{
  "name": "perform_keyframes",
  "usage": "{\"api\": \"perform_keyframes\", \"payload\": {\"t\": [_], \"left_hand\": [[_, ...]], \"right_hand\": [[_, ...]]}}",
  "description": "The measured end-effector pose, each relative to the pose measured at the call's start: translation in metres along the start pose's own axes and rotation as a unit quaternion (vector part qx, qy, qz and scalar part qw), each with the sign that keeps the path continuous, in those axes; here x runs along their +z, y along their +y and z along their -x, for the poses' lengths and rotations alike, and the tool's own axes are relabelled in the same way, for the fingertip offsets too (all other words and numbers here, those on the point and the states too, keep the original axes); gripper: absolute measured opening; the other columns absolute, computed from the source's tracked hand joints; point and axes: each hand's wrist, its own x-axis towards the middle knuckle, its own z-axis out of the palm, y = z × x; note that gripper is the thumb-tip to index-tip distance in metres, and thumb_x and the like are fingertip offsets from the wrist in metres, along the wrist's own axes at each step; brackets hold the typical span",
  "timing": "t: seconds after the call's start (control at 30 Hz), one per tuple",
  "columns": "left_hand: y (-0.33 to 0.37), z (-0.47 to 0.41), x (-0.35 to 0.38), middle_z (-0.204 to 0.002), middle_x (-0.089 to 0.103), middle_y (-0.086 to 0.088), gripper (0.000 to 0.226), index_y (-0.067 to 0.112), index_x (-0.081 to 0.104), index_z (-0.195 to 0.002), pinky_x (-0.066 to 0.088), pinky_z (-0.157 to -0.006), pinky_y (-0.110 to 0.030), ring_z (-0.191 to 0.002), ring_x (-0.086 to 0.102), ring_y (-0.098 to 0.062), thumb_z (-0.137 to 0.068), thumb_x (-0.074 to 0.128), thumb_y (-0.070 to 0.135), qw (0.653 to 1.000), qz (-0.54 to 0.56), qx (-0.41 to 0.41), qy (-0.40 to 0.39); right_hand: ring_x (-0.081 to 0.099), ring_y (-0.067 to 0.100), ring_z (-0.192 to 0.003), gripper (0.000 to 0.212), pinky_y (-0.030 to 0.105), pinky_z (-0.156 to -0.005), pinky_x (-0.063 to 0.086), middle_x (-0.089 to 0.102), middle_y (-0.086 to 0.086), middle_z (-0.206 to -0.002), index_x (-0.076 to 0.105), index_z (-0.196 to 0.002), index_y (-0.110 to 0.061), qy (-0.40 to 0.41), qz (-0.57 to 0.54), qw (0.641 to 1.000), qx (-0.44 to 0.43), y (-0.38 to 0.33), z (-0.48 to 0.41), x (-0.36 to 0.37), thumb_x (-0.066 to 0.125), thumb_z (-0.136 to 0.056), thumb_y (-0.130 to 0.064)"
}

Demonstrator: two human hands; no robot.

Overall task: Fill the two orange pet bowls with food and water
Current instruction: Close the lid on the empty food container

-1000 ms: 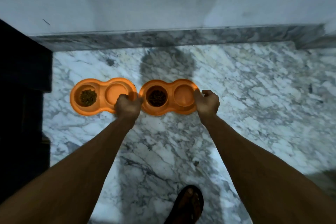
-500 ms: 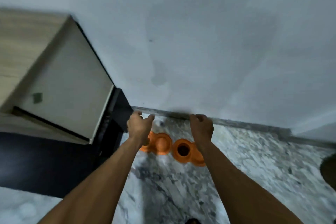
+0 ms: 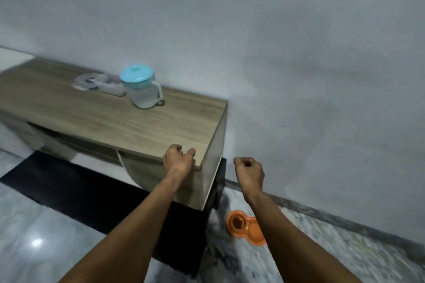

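One orange double pet bowl (image 3: 247,228) lies on the marble floor by the wall, low and right of centre. Its left cup holds dark food, and my right forearm covers part of its other cup. The second orange bowl is not visible. My left hand (image 3: 178,159) hovers in front of the wooden cabinet's right corner, fingers loosely curled and apart, holding nothing. My right hand (image 3: 248,171) hangs in the air in front of the wall, curled into a loose fist with nothing in it. A translucent jug with a teal lid (image 3: 142,87) stands on the cabinet top.
The low wooden cabinet (image 3: 96,119) stands against the grey wall, on the left. A clear lidded plastic container (image 3: 92,81) lies behind the jug. A black mat (image 3: 76,188) covers the floor in front of the cabinet. A marble skirting (image 3: 345,220) runs along the wall's foot.
Both hands have let go of the right orange bowl and risen from the floor. The view has swung up and left, so the cabinet top and jug now show and one bowl is out of sight.
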Motion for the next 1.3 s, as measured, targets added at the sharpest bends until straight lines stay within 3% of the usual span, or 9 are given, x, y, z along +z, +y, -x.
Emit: {"api": "perform_keyframes", "payload": {"t": [0.13,0.37,0.6,0.77,0.93,1.13,1.3], "left_hand": [[0.000,-0.024,-0.087,-0.123,0.066,-0.017,0.047,0.000,0.061,-0.124,0.044,-0.095,-0.030,-0.113,0.062,-0.030,-0.086,0.073,0.026,0.999,-0.011,0.028,0.011],[-0.007,-0.074,-0.191,-0.115,0.070,-0.014,0.040,0.004,0.068,-0.115,0.044,-0.095,-0.030,-0.113,0.062,-0.028,-0.084,0.072,0.029,0.999,0.000,0.031,0.036],[-0.016,-0.164,-0.253,-0.114,0.071,-0.013,0.041,0.004,0.068,-0.115,0.048,-0.100,-0.037,-0.111,0.063,-0.028,-0.084,0.072,0.031,0.998,0.011,0.026,0.050],[-0.012,-0.253,-0.288,-0.114,0.071,-0.012,0.039,0.006,0.068,-0.114,0.045,-0.101,-0.036,-0.116,0.060,-0.030,-0.084,0.071,0.031,0.997,-0.022,0.037,0.064],[-0.001,-0.332,-0.316,-0.112,0.071,-0.015,0.038,0.004,0.068,-0.112,0.046,-0.099,-0.036,-0.113,0.061,-0.032,-0.084,0.071,0.030,0.997,-0.035,0.041,0.055],[0.000,-0.416,-0.341,-0.105,0.072,-0.015,0.034,0.008,0.070,-0.102,0.050,-0.094,-0.040,-0.108,0.063,-0.034,-0.079,0.071,0.032,0.998,-0.035,0.038,0.039],[0.002,-0.493,-0.363,-0.104,0.072,-0.014,0.041,0.013,0.071,-0.100,0.052,-0.093,-0.040,-0.106,0.064,-0.034,-0.071,0.067,0.042,0.998,-0.044,0.033,0.009]], "right_hand": [[0.067,0.025,-0.091,0.011,0.032,-0.082,0.051,0.074,0.005,-0.090,0.073,-0.087,-0.017,-0.022,-0.002,1.000,-0.020,-0.040,0.052,0.066,0.067,-0.084,-0.026],[0.068,0.023,-0.095,0.015,0.037,-0.090,0.054,0.075,0.002,-0.097,0.074,-0.089,-0.017,-0.061,0.010,0.996,-0.061,-0.105,0.098,0.170,0.065,-0.084,-0.028],[0.067,0.024,-0.095,0.016,0.032,-0.086,0.050,0.075,0.003,-0.095,0.074,-0.085,-0.016,-0.080,0.014,0.994,-0.075,-0.149,0.097,0.281,0.066,-0.082,-0.029],[0.066,0.022,-0.093,0.009,0.043,-0.092,0.054,0.073,0.002,-0.088,0.071,-0.082,-0.019,-0.106,0.008,0.991,-0.081,-0.174,0.078,0.366,0.065,-0.085,-0.024],[0.060,0.017,-0.086,0.008,0.036,-0.087,0.049,0.066,0.002,-0.085,0.069,-0.091,-0.013,-0.120,-0.005,0.990,-0.067,-0.207,0.059,0.436,0.062,-0.094,-0.016],[0.065,0.025,-0.100,0.017,0.044,-0.097,0.052,0.072,0.007,-0.101,0.071,-0.105,-0.011,-0.093,0.028,0.993,-0.064,-0.235,0.029,0.504,0.062,-0.095,-0.022],[0.062,0.030,-0.113,0.033,0.041,-0.102,0.048,0.069,0.011,-0.122,0.065,-0.124,-0.007,-0.020,0.039,0.998,-0.050,-0.253,-0.006,0.547,0.059,-0.098,-0.025]]}}
